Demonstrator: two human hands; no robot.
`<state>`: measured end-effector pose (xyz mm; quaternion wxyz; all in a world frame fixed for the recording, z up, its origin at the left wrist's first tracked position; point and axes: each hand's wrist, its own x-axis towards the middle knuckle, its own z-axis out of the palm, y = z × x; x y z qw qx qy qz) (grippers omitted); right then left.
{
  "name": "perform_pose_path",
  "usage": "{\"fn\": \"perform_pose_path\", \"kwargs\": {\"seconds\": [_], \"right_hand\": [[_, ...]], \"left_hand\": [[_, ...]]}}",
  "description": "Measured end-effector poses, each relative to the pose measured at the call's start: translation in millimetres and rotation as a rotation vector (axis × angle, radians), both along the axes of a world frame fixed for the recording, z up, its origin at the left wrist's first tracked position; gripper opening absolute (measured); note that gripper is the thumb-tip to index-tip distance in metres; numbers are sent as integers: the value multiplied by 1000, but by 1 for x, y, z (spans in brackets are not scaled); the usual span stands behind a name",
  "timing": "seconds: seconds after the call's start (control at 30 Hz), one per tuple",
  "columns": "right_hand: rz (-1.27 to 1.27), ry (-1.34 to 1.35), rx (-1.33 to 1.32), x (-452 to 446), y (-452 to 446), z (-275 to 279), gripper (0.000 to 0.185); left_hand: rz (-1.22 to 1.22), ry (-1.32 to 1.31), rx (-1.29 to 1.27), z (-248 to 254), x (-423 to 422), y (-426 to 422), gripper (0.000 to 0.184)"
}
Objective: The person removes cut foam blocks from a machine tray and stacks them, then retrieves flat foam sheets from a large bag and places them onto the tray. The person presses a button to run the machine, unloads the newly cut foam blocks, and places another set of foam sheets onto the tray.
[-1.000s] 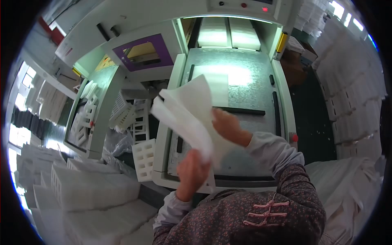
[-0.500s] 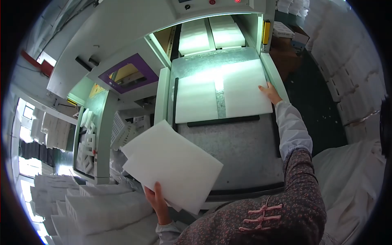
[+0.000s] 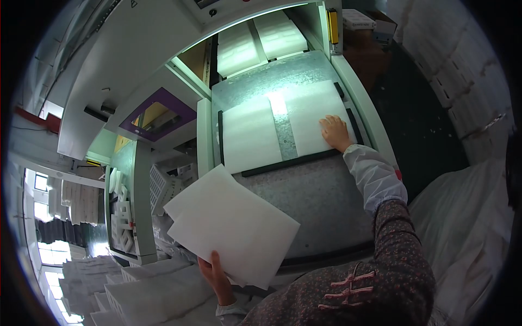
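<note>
My left hand (image 3: 216,276) grips several white foam sheets (image 3: 236,223) near their lower edge, thumb on top. They are fanned a little and tilted over the front left of the metal bed. On that bed lie two more white pieces, a left foam sheet (image 3: 247,136) and a right foam sheet (image 3: 310,117), with a bare metal strip between them. My right hand (image 3: 335,133) rests on the right sheet near its right side, fingers spread and slightly bent. Black guide bars (image 3: 291,164) run along the front and sides of the two sheets.
The metal bed (image 3: 304,201) leads back into a lit machine opening, where two white foam stacks (image 3: 237,54) sit. A yellow sensor bar (image 3: 333,26) is on the right post. White foam stacks (image 3: 157,288) and a white crate (image 3: 163,187) stand at left.
My right hand has moved from the right sheet's edge onto its top, and that sheet now sits inside the right guide bar. The left hand still holds its sheets. The view has shifted slightly.
</note>
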<state>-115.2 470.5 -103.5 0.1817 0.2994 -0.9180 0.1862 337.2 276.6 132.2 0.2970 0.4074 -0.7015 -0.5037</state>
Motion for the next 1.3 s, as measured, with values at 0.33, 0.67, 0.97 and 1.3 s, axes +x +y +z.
{"fn": "perform_pose_path", "kwargs": {"seconds": [0.33,0.67,0.97,1.3], "right_hand": [[93,-271,-149,21,-5,20,38],[798,-1335,-494,248,-42,171,54],[526,-1519,-593,279,-31,176,45],[321,-2238,-1105,341,-58,165,53]], "left_hand": [[105,210,276,-10,12,2,33],[13,235,396,-14,23,3,39],[86,112,192,-34,52,-1,34],[43,265,367,-44,39,28,28]]}}
